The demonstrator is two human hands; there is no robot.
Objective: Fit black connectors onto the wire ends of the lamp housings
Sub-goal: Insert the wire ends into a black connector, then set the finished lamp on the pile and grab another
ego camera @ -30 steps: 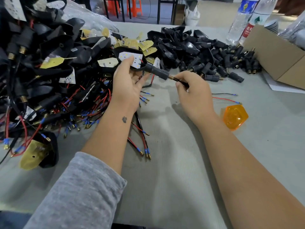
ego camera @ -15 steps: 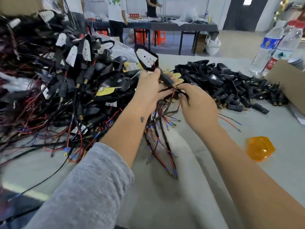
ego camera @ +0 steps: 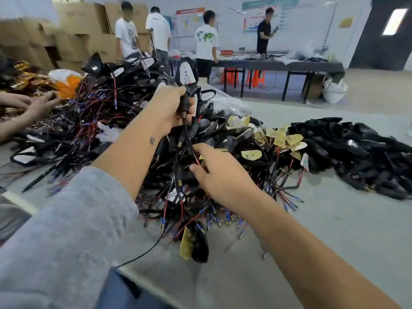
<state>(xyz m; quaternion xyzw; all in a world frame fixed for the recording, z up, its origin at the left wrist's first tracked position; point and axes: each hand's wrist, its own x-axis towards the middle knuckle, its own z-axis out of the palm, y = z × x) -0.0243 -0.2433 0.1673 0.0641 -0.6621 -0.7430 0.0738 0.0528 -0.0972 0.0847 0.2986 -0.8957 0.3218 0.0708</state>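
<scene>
While left hand [ego camera: 169,108] grips a lamp housing [ego camera: 186,74], right hand [ego camera: 219,172] pinches — seemingly — its wires [ego camera: 196,159].

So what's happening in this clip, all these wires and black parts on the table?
A person at a table is assembling lamp housings. The left hand grips one lamp housing upright by its stem, raised above a big tangled pile of wired housings. The right hand pinches the thin wires hanging below it. A heap of loose black connectors lies to the right. Another person's hands reach into the pile at far left.
</scene>
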